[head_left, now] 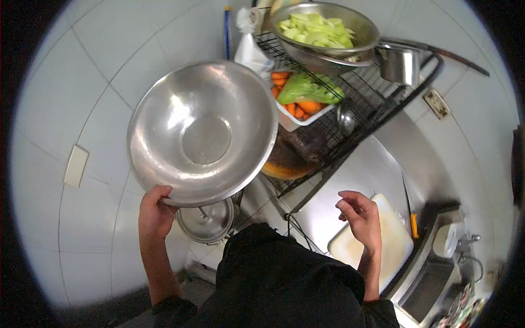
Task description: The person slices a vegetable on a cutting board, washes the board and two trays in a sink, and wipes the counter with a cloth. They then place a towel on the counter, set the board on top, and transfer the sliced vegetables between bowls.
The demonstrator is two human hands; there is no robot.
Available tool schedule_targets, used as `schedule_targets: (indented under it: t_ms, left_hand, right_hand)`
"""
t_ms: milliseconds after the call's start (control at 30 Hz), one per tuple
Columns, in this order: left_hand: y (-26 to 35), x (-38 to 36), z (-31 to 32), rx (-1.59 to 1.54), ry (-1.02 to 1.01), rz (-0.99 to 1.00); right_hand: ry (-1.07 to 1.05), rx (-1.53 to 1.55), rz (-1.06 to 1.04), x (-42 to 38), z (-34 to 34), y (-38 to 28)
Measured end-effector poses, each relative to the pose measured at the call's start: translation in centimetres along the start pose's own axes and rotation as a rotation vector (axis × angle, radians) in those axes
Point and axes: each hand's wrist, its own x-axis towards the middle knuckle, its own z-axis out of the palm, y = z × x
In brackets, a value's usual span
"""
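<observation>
A large, wide steel mixing bowl (205, 139) is tipped so its shiny inside faces me. My left hand (156, 210) grips its lower left rim, thumb over the edge and the other fingers behind, out of sight. Nothing shows in my right hand (358, 216), whose fingers are loosely bent and apart in the air. Beneath that hand lies a worn white cutting board (396, 229) on the steel counter (363, 169). Below the bowl, a lidded steel pot (206, 223) is partly covered by it.
A black wire rack (377, 101) carries a bowl of cut pale green vegetables (317, 30), a steel cup (399, 64) and a white tub (298, 121) of carrots and greens. A knife with a yellow handle (414, 225) lies near the sink (426, 295).
</observation>
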Motion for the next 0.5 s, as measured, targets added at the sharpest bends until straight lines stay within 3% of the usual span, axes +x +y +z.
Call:
schedule_targets:
  t_ms: [200, 267, 367, 400, 467, 500]
  left_hand:
    - [0.1, -3.2, 8.3, 0.019, -0.147, -0.053]
    - [-2.7, -1.2, 6.2, 0.060, -0.336, 0.009]
    - [-1.3, -3.8, 13.0, -0.009, -0.304, -0.321]
    - [-2.0, -3.2, 13.0, 0.257, -0.557, 0.044]
    - [-3.8, -1.6, 12.2, 0.785, -0.990, 0.811]
    - [-4.0, -1.6, 12.6, 0.865, -1.029, 0.804]
  right_hand:
    - [-0.023, 0.280, -0.154, -3.9, -3.3, 0.2]
    - [0.003, 0.344, -0.179, -5.6, -4.2, 0.2]
    - [0.059, 0.537, -0.285, -7.9, -5.2, 2.2]
    - [0.020, 0.465, -0.283, -8.7, -6.1, 2.0]
    - [0.204, 0.492, -0.204, -10.5, -7.1, 4.0]
    - [0.283, 0.526, -0.157, -11.4, -7.5, 4.9]
